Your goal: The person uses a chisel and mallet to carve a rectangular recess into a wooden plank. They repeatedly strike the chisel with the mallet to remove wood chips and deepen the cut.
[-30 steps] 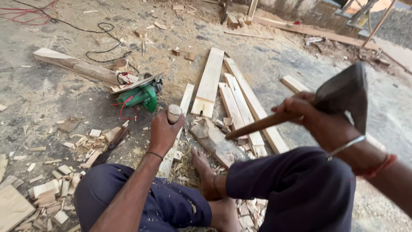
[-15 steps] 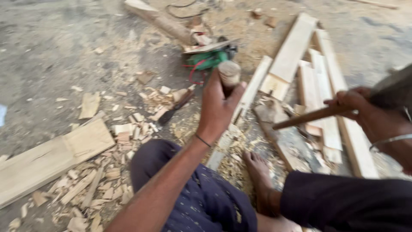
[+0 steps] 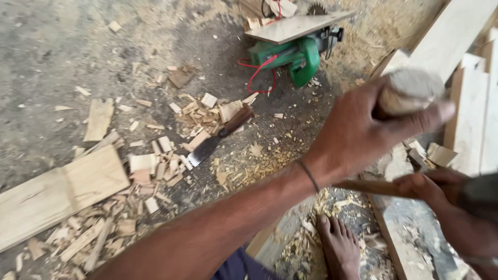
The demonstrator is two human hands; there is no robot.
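Sawdust-strewn floor [image 3: 62, 46], chisel [image 3: 218, 137] lying mid-left. Left hand [image 3: 363, 129] fingers wrapped round wooden peg [image 3: 412, 91]; right hand [image 3: 430, 186] fingers closed on tool handle [image 3: 363, 186]. Best hold peg steady, bare foot [image 3: 340, 246] clear of strike.

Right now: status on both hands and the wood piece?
Left hand gripped round top of wooden piece. Right hand closed on wooden tool handle, head out of view. Chisel lying apart among wood chips; bare foot below the work.

Single head view, looking steeply down, close over littered ground [image 3: 62, 46]
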